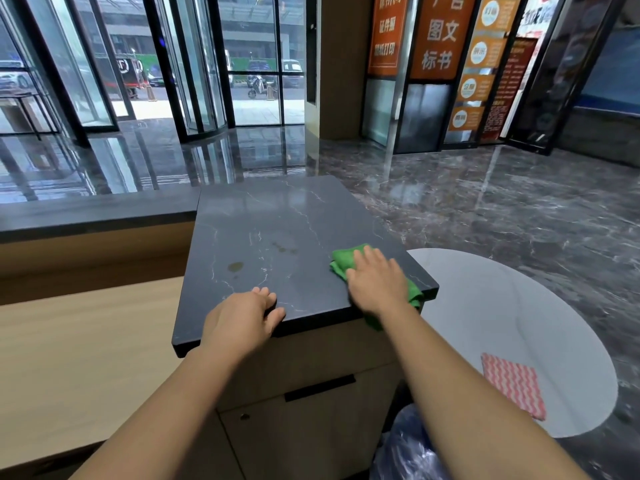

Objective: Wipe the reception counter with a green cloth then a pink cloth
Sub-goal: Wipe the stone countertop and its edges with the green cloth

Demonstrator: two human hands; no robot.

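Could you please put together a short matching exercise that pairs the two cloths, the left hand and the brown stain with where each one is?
Things
1. green cloth
2. pink cloth
3. left hand
4. brown stain

Places
A. lying on the round white table
B. uncovered on the counter top
C. pressed under the right hand
D. resting on the counter's near edge

Pairs: 1-C, 2-A, 3-D, 4-B

Dark counter (259, 220): green cloth (343, 262). White round table (485, 306): pink cloth (512, 384).
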